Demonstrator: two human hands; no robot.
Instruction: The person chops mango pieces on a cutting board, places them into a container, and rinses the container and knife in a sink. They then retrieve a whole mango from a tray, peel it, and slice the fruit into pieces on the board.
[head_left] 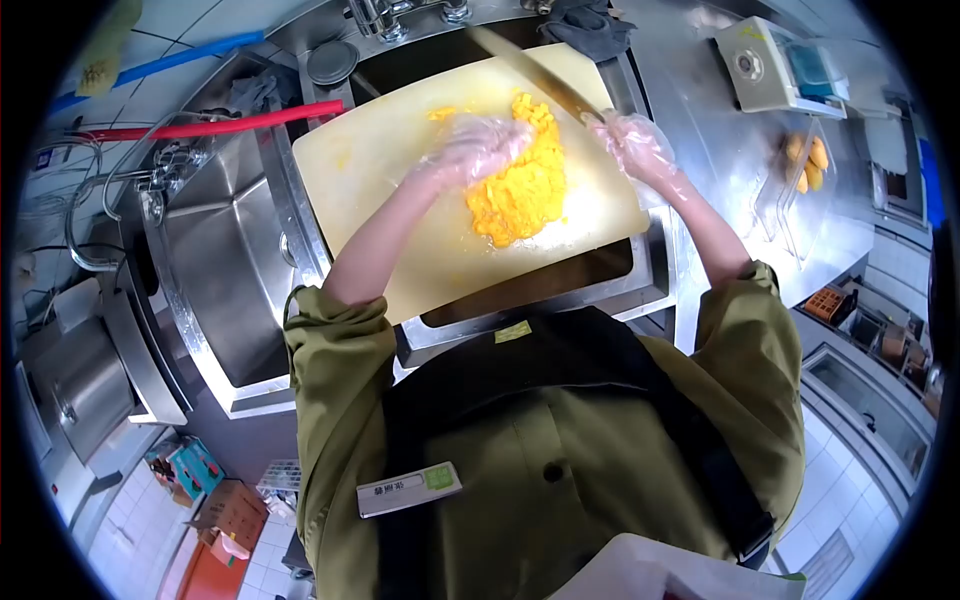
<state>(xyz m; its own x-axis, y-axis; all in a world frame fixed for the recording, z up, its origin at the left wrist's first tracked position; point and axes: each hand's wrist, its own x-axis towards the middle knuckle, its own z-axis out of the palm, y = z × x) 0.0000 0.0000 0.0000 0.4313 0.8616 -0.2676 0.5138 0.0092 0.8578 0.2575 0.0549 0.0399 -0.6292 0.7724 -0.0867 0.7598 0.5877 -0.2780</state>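
Observation:
A cream cutting board [370,230] lies across a steel sink, with a heap of chopped yellow-orange food [520,195] on it. My right hand [635,145], in a clear plastic glove, is closed round the handle of a large knife [535,72]. The blade points up and left over the far part of the board. My left hand [475,148], also gloved, is at the upper left edge of the heap; its fingers are blurred and partly hidden by the glove.
An empty-looking sink basin [225,270] is on the left, beside a red tube [215,125]. Beyond the board are a faucet [380,18], a round lid [332,63] and a dark cloth [590,25]. On the right are a scale [750,65] and yellow fruit [815,155] in a clear container.

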